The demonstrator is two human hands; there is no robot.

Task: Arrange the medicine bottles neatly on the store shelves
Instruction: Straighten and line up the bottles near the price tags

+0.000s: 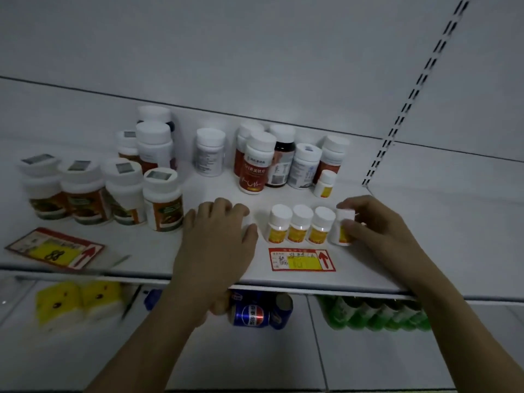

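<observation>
Head view, lower shelf: cola cans (251,313), green bottles (377,313) and yellow packs (76,300) beneath the shelf (198,275) edge.
Left hand (217,236): fingers curled over a small white bottle (247,222), mostly hidden; its axis cannot be told.
Right hand (374,222): pinching the end bottle (342,228), upright, cap up, touching a row of three yellow-labelled bottles (300,224).
Front edge: two price tags (302,259) lie flat.
Open room: bare shelf between the hands and the rear group.
Far: taller bottles (255,163) upright near the back panel; four orange-labelled jars (96,191) at left.

Dim, bluish, soft wide-angle blur
</observation>
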